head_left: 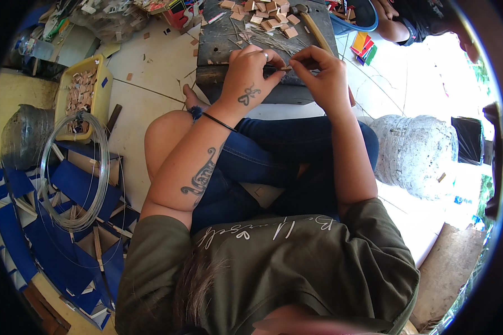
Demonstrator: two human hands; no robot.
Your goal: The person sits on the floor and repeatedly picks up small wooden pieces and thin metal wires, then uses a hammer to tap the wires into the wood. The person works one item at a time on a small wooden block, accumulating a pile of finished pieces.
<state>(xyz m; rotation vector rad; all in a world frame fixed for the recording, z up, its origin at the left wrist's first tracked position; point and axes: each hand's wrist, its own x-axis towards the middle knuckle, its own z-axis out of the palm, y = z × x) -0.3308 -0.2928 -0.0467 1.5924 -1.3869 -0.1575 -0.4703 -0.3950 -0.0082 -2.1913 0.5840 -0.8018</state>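
Observation:
Over the near edge of a dark worn bench (212, 53), my two hands meet at a small, thin wooden piece (286, 68). The thumb and fingers of my left hand (252, 71) pinch its left end. My right hand (322, 71) pinches the other end, its fingertips partly hiding the piece. Just beyond my fingers, thin cut wires (268, 42) lie loosely across the bench top. Several small square wooden tiles (271, 17) are heaped at the bench's far side. A hammer (313, 27) with a wooden handle rests beside them on the right.
To the left stand a yellow container (104, 92) of wooden pieces and a wire coil (46, 184) above blue-and-white boxes (75, 245). A blue basin (360, 25) is at the far right, near another person's arm (390, 25). A large plastic jug (413, 153) lies right of my knee.

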